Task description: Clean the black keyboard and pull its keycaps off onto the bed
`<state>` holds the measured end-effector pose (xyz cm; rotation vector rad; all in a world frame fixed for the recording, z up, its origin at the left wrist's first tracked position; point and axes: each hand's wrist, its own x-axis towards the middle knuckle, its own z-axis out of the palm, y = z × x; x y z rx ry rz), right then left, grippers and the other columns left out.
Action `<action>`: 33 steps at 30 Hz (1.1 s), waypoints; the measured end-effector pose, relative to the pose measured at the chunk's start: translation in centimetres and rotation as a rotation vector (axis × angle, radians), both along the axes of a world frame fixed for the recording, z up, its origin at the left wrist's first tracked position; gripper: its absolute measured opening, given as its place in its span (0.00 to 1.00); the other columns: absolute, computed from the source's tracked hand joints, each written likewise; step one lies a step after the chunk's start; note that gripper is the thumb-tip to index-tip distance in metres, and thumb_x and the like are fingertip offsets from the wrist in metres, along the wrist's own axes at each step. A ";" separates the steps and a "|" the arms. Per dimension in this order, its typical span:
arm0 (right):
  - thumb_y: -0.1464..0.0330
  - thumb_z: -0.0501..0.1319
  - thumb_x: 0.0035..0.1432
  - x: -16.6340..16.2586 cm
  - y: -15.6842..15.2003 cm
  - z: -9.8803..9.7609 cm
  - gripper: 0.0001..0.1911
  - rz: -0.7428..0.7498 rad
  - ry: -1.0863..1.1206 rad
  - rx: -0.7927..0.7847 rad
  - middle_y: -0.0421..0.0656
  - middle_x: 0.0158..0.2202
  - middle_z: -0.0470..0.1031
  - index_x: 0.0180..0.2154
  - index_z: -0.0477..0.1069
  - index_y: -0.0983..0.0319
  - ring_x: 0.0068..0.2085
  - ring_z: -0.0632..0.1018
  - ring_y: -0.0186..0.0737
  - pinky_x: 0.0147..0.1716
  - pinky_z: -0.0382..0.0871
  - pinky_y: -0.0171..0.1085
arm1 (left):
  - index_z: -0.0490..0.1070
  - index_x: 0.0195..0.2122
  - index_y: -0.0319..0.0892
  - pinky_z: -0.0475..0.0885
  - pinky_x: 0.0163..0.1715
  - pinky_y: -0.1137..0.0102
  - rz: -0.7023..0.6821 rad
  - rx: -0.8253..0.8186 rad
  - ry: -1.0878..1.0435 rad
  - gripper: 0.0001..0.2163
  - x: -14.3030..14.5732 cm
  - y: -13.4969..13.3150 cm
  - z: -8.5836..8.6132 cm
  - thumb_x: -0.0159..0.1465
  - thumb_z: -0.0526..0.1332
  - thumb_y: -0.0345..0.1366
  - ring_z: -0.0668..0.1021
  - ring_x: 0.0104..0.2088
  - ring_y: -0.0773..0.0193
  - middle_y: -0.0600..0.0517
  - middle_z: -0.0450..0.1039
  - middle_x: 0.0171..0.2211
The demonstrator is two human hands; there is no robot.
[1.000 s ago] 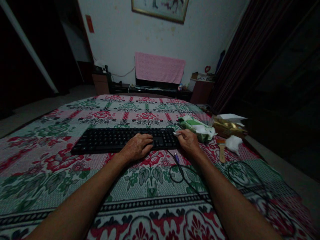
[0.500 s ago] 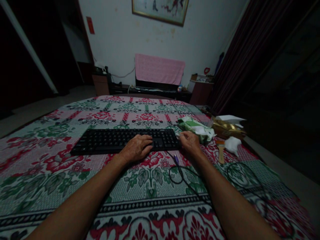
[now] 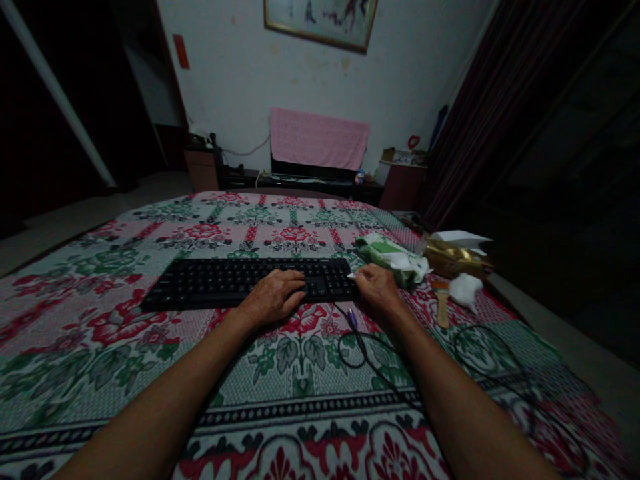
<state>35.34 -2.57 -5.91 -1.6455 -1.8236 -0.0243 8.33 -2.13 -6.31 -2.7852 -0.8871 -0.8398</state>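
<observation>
A black keyboard point(image 3: 215, 280) lies across a floral bedspread point(image 3: 100, 333). My left hand point(image 3: 274, 297) rests on the keys right of the middle, with its fingers loosely curved and nothing inside them. My right hand point(image 3: 379, 288) is at the keyboard's right end, with fingers pinched on a small white wipe point(image 3: 353, 275) that touches the keyboard's corner. The keyboard's dark cable point(image 3: 357, 340) loops on the bedspread between my forearms, ending in a purple plug.
A green and white wipes pack point(image 3: 393, 255) lies just beyond my right hand. Further right are a small brush point(image 3: 442, 297), a crumpled white tissue point(image 3: 465, 290) and a gold box point(image 3: 455, 253). Another dark cable point(image 3: 500, 360) coils at the right edge.
My right hand has shifted slightly along the keyboard's right end, and the white wipe shows at its fingertips again. My left hand has stayed on the keys.
</observation>
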 end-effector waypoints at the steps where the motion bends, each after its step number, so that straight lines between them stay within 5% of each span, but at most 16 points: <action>1: 0.69 0.54 0.50 -0.1 -0.1 0.1 0.10 0.017 -0.006 0.013 0.41 0.24 0.72 0.22 0.72 0.61 0.27 0.71 0.36 0.27 0.61 0.33 | 0.72 0.42 0.39 0.68 0.48 0.62 0.000 -0.001 0.000 0.12 0.0 0.0 0.0 0.63 0.52 0.36 0.73 0.48 0.60 0.45 0.72 0.46; 21: 0.72 0.54 0.47 -1.1 -0.7 0.8 0.09 0.086 -0.118 -0.038 0.42 0.25 0.72 0.23 0.72 0.63 0.28 0.71 0.35 0.28 0.60 0.32 | 0.72 0.43 0.39 0.67 0.47 0.64 0.015 0.019 0.004 0.13 0.0 0.0 -0.2 0.64 0.51 0.37 0.73 0.48 0.61 0.46 0.72 0.47; 28: 0.73 0.54 0.47 -1.5 -0.7 0.5 0.11 0.201 -0.137 0.053 0.42 0.28 0.72 0.29 0.75 0.62 0.32 0.72 0.37 0.33 0.62 0.33 | 0.72 0.43 0.39 0.67 0.48 0.63 0.004 0.007 -0.002 0.13 0.0 0.1 -0.2 0.64 0.52 0.37 0.73 0.48 0.61 0.46 0.73 0.46; 33: 0.70 0.55 0.49 -2.0 -0.6 0.9 0.10 0.196 0.012 0.010 0.43 0.28 0.73 0.28 0.75 0.62 0.31 0.72 0.38 0.31 0.62 0.34 | 0.72 0.43 0.39 0.66 0.48 0.63 0.012 -0.019 0.011 0.13 0.1 -0.1 0.1 0.63 0.52 0.36 0.73 0.48 0.60 0.46 0.73 0.46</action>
